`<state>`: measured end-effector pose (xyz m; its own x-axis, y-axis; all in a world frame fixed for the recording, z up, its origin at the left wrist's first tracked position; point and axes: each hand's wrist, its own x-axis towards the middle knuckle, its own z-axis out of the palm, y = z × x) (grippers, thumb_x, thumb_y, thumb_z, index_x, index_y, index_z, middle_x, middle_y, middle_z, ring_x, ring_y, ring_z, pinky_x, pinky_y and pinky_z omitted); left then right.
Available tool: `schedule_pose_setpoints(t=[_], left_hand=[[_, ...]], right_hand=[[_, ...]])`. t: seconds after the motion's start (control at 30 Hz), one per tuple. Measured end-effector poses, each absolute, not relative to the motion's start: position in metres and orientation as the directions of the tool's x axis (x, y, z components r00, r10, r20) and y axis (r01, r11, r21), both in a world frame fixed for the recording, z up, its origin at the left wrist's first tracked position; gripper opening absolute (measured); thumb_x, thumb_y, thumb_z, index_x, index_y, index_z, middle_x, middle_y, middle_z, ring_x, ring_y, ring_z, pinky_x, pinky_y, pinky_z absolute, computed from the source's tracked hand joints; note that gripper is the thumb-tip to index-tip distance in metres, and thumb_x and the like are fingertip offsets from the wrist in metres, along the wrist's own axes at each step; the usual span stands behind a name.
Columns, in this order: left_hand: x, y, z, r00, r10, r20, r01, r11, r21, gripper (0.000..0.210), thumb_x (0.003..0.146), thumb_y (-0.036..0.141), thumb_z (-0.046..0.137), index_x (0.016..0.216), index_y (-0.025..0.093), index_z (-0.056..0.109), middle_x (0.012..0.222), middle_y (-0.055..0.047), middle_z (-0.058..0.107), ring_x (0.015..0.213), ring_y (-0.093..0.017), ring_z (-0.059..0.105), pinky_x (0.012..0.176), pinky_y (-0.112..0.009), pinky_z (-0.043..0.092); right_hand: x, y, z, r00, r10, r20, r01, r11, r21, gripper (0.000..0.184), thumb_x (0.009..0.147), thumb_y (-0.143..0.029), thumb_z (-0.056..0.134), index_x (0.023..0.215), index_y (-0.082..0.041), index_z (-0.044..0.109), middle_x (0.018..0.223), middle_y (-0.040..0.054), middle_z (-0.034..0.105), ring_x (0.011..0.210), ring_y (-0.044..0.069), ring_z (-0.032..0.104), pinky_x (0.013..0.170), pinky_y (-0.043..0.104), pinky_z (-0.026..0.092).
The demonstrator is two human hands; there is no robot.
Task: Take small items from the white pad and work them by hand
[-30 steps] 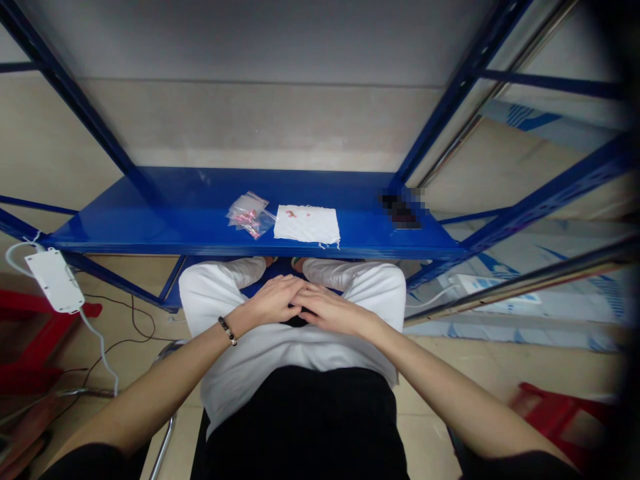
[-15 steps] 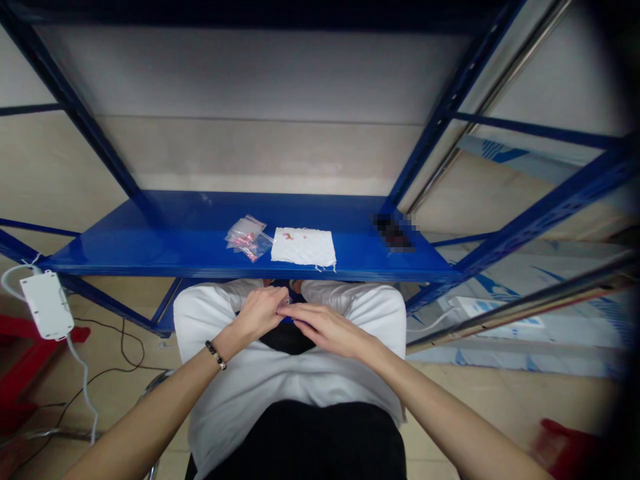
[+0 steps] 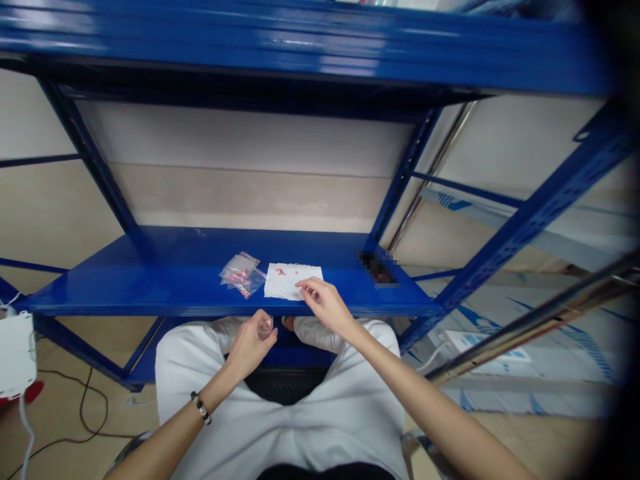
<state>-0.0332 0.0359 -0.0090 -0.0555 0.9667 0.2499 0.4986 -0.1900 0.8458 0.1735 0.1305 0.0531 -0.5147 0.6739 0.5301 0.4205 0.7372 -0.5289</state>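
My left hand (image 3: 253, 343) is just below the front edge of the blue shelf (image 3: 150, 287), pinching a small clear bag (image 3: 267, 326) between thumb and fingers. My right hand (image 3: 325, 305) reaches over the shelf edge, its fingertips resting on the near right part of a white paper sheet (image 3: 290, 280). A few small red pieces (image 3: 281, 271) lie on that sheet. Left of the sheet sits a little pile of clear bags with red pieces (image 3: 241, 275) inside. A dark bead bracelet (image 3: 201, 407) is on my left wrist.
A blurred dark object (image 3: 377, 268) lies on the shelf to the right of the sheet. An upper blue shelf (image 3: 320, 40) runs overhead, with blue uprights on both sides. A white box with a cable (image 3: 15, 353) hangs at the left edge.
My hands left my lap and came apart. The right one rose onto the white sheet; the left now holds a small clear bag. The view tilted upward.
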Motion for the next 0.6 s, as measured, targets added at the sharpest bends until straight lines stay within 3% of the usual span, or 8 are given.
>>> schedule_pose_setpoints(t=[0.2,0.43,0.6], left_hand=[[-0.028,0.033,-0.007,0.079,0.973,0.217,0.237,-0.230,0.944,0.019,0.088,0.024,0.052,0.099,0.024,0.036,0.079,0.005,0.057,0.078,-0.013,0.060,0.082,-0.030,0.045],[-0.033,0.035,-0.008,0.135,0.977,0.167,0.061,-0.177,0.982,0.028,0.091,0.033,0.056,0.098,0.025,0.031,0.085,0.002,0.063,0.083,-0.014,0.064,0.084,-0.032,0.046],[-0.033,0.038,-0.006,0.133,0.979,0.157,-0.108,-0.143,0.984,0.031,0.089,0.038,0.058,0.099,0.025,0.032,0.079,0.003,0.064,0.075,-0.015,0.063,0.080,-0.032,0.047]], right_hand=[[0.164,0.214,0.053,-0.506,0.740,0.443,0.637,0.667,-0.386,0.025,0.085,-0.011,0.059,0.105,-0.018,0.071,0.091,0.0057,0.068,0.076,0.016,0.061,0.073,0.026,0.044],[0.151,0.241,0.045,-0.577,0.730,0.368,0.652,0.682,-0.332,0.011,0.085,-0.015,0.063,0.086,-0.016,0.073,0.085,0.0066,0.068,0.078,0.016,0.060,0.074,0.024,0.041],[0.150,0.240,0.043,-0.560,0.734,0.385,0.659,0.676,-0.331,0.014,0.084,-0.012,0.059,0.086,-0.015,0.073,0.085,0.0076,0.068,0.080,0.017,0.058,0.076,0.026,0.041]])
